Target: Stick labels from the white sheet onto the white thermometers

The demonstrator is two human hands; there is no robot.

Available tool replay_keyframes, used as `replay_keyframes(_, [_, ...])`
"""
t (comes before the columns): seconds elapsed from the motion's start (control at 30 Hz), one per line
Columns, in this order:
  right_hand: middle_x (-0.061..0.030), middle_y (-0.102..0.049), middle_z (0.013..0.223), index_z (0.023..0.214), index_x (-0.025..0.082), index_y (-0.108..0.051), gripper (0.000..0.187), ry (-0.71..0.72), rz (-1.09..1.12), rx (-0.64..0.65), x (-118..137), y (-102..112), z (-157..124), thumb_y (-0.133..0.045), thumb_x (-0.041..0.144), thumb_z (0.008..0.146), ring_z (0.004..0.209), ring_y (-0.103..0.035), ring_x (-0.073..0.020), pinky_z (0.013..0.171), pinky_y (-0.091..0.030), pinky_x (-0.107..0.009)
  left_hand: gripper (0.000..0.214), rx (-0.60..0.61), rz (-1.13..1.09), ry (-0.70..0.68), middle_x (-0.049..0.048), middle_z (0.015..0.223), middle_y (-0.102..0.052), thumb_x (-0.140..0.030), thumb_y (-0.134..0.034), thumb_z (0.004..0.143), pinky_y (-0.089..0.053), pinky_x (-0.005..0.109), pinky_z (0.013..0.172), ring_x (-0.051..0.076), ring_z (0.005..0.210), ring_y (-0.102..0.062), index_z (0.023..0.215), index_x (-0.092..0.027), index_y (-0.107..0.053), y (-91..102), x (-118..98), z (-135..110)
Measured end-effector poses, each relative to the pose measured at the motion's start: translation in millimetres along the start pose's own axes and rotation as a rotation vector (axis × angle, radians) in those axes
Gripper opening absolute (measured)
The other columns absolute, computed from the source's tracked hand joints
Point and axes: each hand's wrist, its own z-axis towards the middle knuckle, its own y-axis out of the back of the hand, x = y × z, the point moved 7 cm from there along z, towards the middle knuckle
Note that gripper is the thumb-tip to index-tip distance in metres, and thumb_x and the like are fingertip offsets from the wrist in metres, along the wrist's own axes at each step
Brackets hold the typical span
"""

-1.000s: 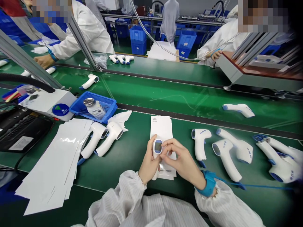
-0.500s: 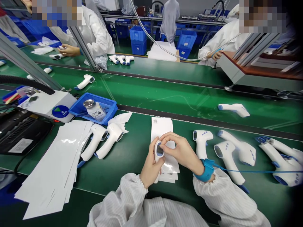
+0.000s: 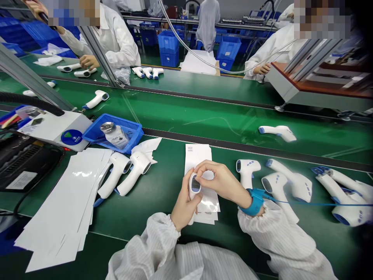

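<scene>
My left hand (image 3: 184,202) grips a white forehead thermometer (image 3: 194,184) by its handle, screen facing me. My right hand (image 3: 218,181) curls over the top of it, thumb and forefinger pinched at the screen's edge; whether a film is between them I cannot make out. A blue wrist strap (image 3: 255,201) with a blue cord circles my right wrist. Under both hands lies a stack of white label sheets (image 3: 198,154) on the green bench (image 3: 163,182).
Two thermometers (image 3: 125,173) lie left on white sheets (image 3: 67,202); several more (image 3: 279,182) lie right. A blue tray (image 3: 116,134) holds a small bottle. The green conveyor (image 3: 204,116) carries single thermometers (image 3: 278,132). Other people in white coats work across the belt.
My right hand has slid up from the screen's front to the top of the thermometer. The thermometers on the conveyor have drifted left. A person across the belt moved their hands.
</scene>
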Motion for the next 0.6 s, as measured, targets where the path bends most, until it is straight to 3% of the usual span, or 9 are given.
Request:
replay_keyframes(0.13, [0.0004, -0.068, 0.093, 0.070, 0.021, -0.060, 0.014, 0.010, 0.011, -0.002, 0.2, -0.6, -0.6, -0.061, 0.009, 0.076, 0.089, -0.065, -0.0159, 0.083, -0.048, -0.030, 0.067, 0.023, -0.019, -0.009, 0.0042, 0.154, -0.026, -0.021, -0.052, 0.089, -0.046, 0.022, 0.046, 0.008, 0.063, -0.054, 0.145, -0.042, -0.021, -0.3, -2.5, -0.8])
replay_keyframes(0.2, [0.0003, -0.068, 0.093, 0.070, 0.021, -0.060, 0.014, 0.020, 0.020, 0.002, 0.2, -0.9, -1.0, -0.061, 0.008, 0.076, 0.090, -0.065, -0.0159, 0.084, -0.048, -0.030, 0.065, 0.034, -0.039, -0.003, 0.0065, 0.150, -0.031, -0.025, -0.052, 0.089, -0.046, 0.023, 0.046, 0.007, 0.060, -0.052, 0.145, -0.040, -0.021, -0.5, -4.0, -1.3])
replay_keyframes(0.3, [0.0003, -0.068, 0.094, 0.071, 0.021, -0.061, 0.015, 0.040, 0.023, 0.003, 0.3, -1.3, -0.7, -0.060, 0.007, 0.076, 0.091, -0.065, -0.0158, 0.085, -0.048, -0.030, 0.061, 0.022, -0.059, 0.049, 0.0078, 0.119, -0.054, -0.034, -0.047, 0.093, -0.045, 0.024, 0.047, 0.007, 0.052, -0.048, 0.147, -0.035, -0.020, 0.7, -2.9, -1.5])
replay_keyframes(0.4, [0.0005, -0.068, 0.093, 0.071, 0.021, -0.060, 0.015, 0.050, 0.012, -0.004, 0.1, -2.0, 0.7, -0.060, 0.007, 0.076, 0.089, -0.065, -0.0156, 0.084, -0.048, -0.030, 0.057, 0.002, -0.073, 0.097, 0.0001, 0.086, -0.053, -0.037, -0.041, 0.095, -0.044, 0.024, 0.046, 0.007, 0.046, -0.045, 0.148, -0.034, -0.018, 1.7, -0.5, -1.3])
replay_keyframes(0.6, [0.0004, -0.068, 0.090, 0.071, 0.021, -0.060, 0.014, 0.021, -0.022, -0.020, -0.6, -2.7, 2.3, -0.059, 0.009, 0.076, 0.086, -0.065, -0.0160, 0.081, -0.048, -0.030, 0.057, -0.009, -0.065, 0.087, -0.0011, 0.084, -0.051, -0.030, -0.038, 0.095, -0.044, 0.023, 0.046, 0.008, 0.048, -0.044, 0.148, -0.034, -0.019, 2.1, -0.2, -0.9])
